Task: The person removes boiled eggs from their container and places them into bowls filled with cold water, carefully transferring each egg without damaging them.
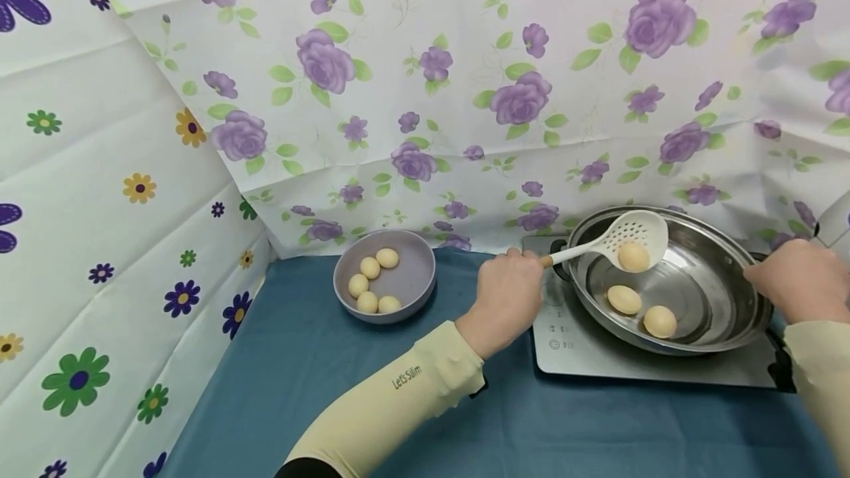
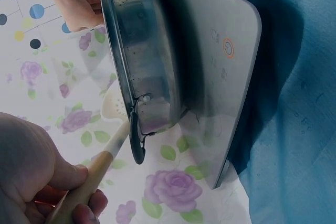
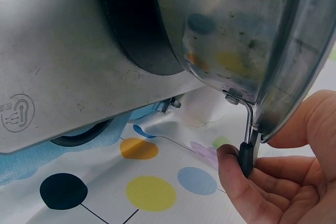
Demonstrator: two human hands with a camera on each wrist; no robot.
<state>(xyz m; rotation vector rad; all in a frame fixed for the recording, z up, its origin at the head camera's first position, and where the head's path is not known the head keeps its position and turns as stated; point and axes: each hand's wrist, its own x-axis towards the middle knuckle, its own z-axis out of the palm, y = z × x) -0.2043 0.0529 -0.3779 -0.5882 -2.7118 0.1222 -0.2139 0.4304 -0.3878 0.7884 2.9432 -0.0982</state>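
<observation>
My left hand [image 1: 510,288] grips the wooden handle [image 2: 97,174] of a white slotted spoon [image 1: 644,231]. A pale, peeled-looking egg [image 1: 634,257] lies in the spoon's perforated head, held over a wide stainless steel pan [image 1: 704,260]. Two more eggs, one oval egg [image 1: 624,299] and one rounder egg [image 1: 660,321], lie inside the pan toward its front left. At the pan's right side, my right hand [image 1: 800,279] holds the black-covered side handle [image 3: 245,158], fingers curled beneath it and thumb near the rim.
Under the pan is a flat silver induction cooker [image 1: 584,364]. To the left, a grey-purple bowl [image 1: 418,268] holds several eggs along its left side. A blue cloth [image 1: 531,430] covers the table, with a flower-printed sheet [image 1: 398,80] hanging behind and another at left.
</observation>
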